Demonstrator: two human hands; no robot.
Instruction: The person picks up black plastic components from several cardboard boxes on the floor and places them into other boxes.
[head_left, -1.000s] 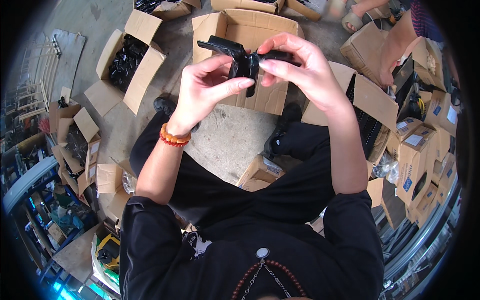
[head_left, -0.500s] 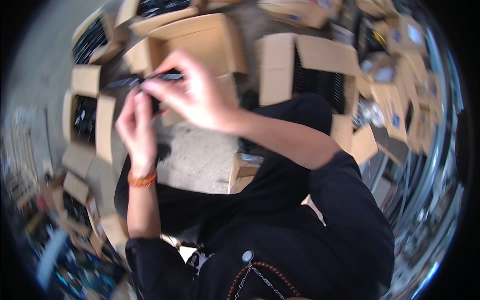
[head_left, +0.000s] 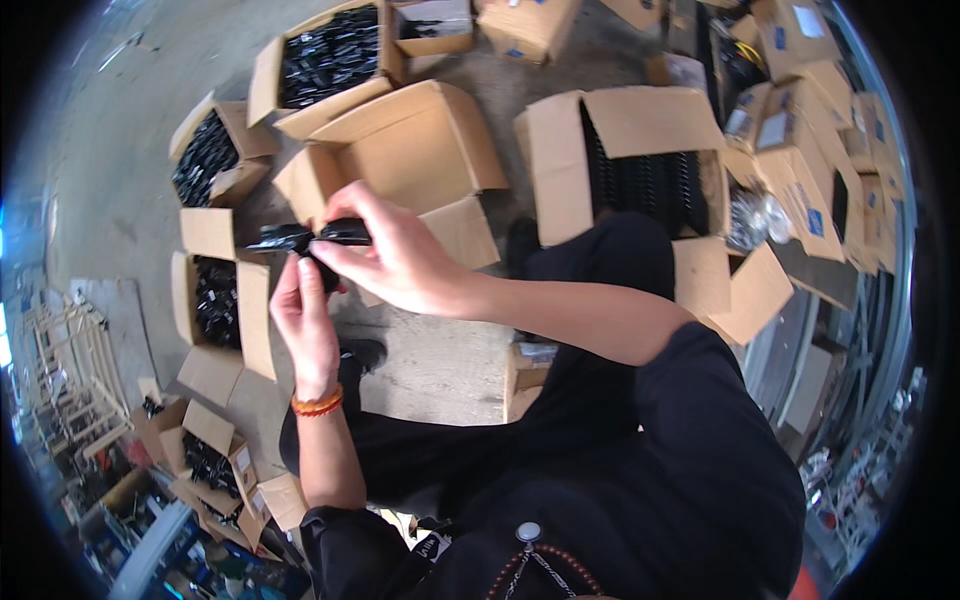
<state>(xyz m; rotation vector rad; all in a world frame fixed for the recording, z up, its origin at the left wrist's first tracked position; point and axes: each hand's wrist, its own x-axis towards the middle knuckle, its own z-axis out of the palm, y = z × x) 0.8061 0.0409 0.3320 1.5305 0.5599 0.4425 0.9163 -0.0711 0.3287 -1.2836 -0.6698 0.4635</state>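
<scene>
Both my hands meet in front of me on a shiny black plastic part [head_left: 285, 238], which has a narrow end sticking out to the left and another piece under the right fingers. My left hand [head_left: 305, 325], with an orange bracelet at its wrist, pinches the part from below. From the right, my right hand [head_left: 400, 255] closes its thumb and fingers on the same part. The exact kind of part cannot be made out. Beneath and beyond the hands is an open cardboard box [head_left: 415, 145] whose visible inside is bare.
Open boxes of black parts stand at the far left [head_left: 330, 60], the left [head_left: 205, 160] and below that [head_left: 215, 300]. A box with rows of black pieces [head_left: 650, 190] stands right of centre. More cartons [head_left: 800, 180] are stacked at the right. Metal racks [head_left: 75, 370] stand at the left edge.
The whole view has shifted, so the boxes and hands sit lower and farther right in the picture. Both hands stay together on the black part, which shows more sharply now.
</scene>
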